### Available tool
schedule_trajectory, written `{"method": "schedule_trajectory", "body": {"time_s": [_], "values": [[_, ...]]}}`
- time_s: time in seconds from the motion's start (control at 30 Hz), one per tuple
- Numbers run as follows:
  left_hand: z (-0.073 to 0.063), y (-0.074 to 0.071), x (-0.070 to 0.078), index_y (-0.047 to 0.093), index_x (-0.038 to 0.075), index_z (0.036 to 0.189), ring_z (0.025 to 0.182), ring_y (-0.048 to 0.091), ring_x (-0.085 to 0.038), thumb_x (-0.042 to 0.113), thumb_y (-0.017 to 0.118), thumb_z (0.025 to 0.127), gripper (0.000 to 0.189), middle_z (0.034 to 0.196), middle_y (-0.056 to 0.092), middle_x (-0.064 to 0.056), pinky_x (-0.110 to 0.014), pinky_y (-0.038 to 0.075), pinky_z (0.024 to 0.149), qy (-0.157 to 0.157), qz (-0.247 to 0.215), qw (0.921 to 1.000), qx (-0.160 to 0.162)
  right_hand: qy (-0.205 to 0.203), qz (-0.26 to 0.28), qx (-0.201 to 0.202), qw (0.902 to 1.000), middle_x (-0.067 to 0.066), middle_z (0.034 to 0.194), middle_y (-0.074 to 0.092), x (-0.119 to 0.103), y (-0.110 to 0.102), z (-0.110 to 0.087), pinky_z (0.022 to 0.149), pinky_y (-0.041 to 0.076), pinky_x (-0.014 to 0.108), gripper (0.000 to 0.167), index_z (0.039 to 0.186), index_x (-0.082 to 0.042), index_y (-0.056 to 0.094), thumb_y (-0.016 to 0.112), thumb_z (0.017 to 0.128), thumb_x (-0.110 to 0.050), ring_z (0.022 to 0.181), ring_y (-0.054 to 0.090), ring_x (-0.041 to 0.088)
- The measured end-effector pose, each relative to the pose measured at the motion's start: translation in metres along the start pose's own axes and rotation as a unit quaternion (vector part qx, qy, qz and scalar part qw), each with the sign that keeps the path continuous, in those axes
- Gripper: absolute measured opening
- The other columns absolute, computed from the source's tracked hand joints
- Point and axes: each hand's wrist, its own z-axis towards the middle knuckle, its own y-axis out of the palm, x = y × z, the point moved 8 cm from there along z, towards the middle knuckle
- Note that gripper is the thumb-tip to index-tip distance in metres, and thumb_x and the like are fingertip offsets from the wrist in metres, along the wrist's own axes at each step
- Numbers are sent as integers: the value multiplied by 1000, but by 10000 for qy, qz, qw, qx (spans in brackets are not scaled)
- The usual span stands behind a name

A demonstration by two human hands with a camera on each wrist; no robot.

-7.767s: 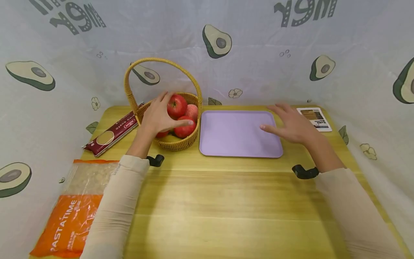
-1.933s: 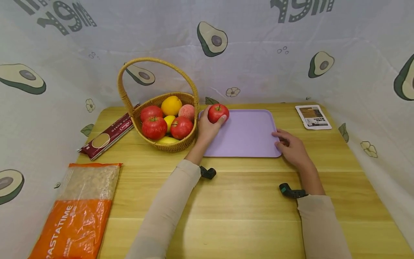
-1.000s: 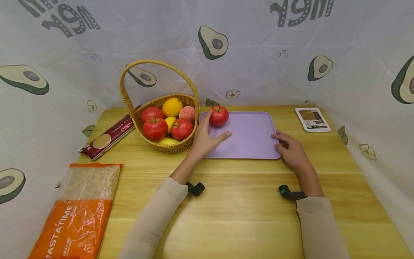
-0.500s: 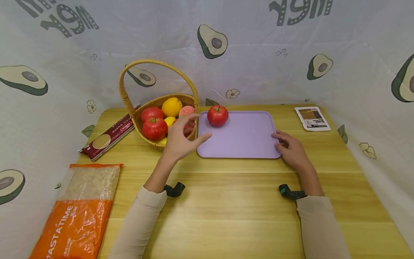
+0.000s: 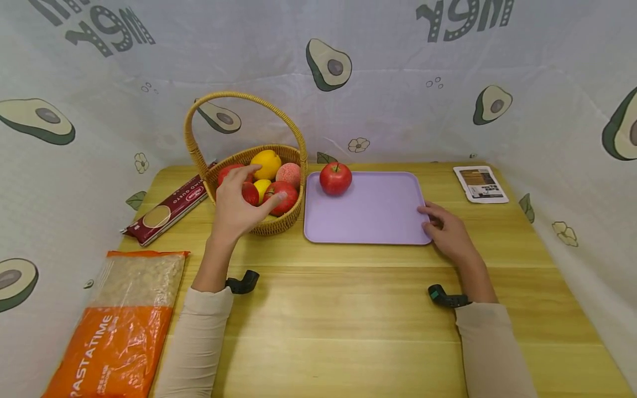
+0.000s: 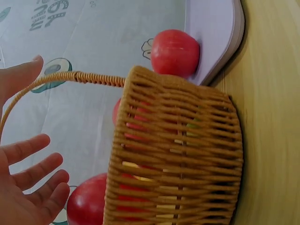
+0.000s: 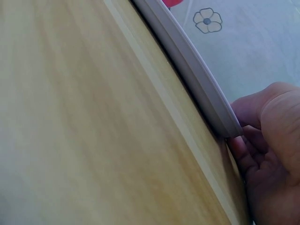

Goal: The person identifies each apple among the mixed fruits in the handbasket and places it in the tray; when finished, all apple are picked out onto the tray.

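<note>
My left hand (image 5: 233, 207) reaches over the wicker basket (image 5: 272, 225), thumb and fingers spread above the fruit and gripping nothing. In the left wrist view its fingers (image 6: 35, 166) stay above the basket rim, near a red apple (image 6: 89, 199). Inside the basket lie red apples (image 5: 281, 198), yellow lemons (image 5: 266, 165) and a pinkish peach (image 5: 288, 174); the hand hides some of the fruit. One red apple (image 5: 335, 178) sits on the purple tray (image 5: 378, 218), at its back left. My right hand (image 5: 450, 235) pinches the tray's right edge, thumb at the rim in the right wrist view.
A dark red packet (image 5: 171, 213) lies left of the basket, partly behind it. The orange PASTATIME bag (image 5: 116, 326) is on the left of the wooden table (image 5: 338, 309). A small white pack (image 5: 480, 184) lies at the back right. The basket's tall handle (image 5: 244, 95) arches up.
My left hand moved from the basket to the tray, released a red apple there, then swung left back over the basket. My right hand came down onto the tray's right edge and stayed.
</note>
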Motion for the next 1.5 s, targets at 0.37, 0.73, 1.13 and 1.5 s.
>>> {"method": "schedule_trajectory", "body": {"time_s": [0.37, 0.73, 1.13, 1.5], "values": [[2, -13, -15, 61, 17, 140, 138, 43, -34, 60, 84, 74, 82, 148, 53, -10, -64, 37, 111, -203, 106, 9997, 114, -17, 1, 44, 10000, 19, 165, 35, 2, -1, 0, 87, 35, 7, 45, 149, -4, 53, 52, 106, -16, 128, 52, 38], [5, -22, -37, 60, 17, 140, 135, 40, -36, 63, 81, 76, 82, 150, 49, -12, -66, 48, 101, -620, 250, 9977, -62, -26, 59, 37, 10000, 18, 166, 33, 0, 1, 2, 111, 42, 59, 45, 150, -4, 52, 50, 107, -16, 134, 49, 40], [5, -17, -54, 58, 13, 142, 138, 36, -41, 65, 75, 81, 81, 154, 44, -18, -67, 46, 103, -963, 673, 9917, -524, -6, 71, 10, 10000, 19, 167, 32, 0, 1, 1, 113, 40, 63, 45, 150, -3, 51, 50, 107, -14, 133, 48, 42], [3, -11, -65, 55, 16, 145, 133, 42, -44, 65, 73, 83, 82, 149, 47, -24, -68, 45, 103, -1066, 1004, 9860, -792, -7, 30, 34, 10000, 18, 166, 33, 2, 1, 0, 105, 45, 38, 45, 150, -4, 52, 51, 107, -15, 131, 50, 39]]}}
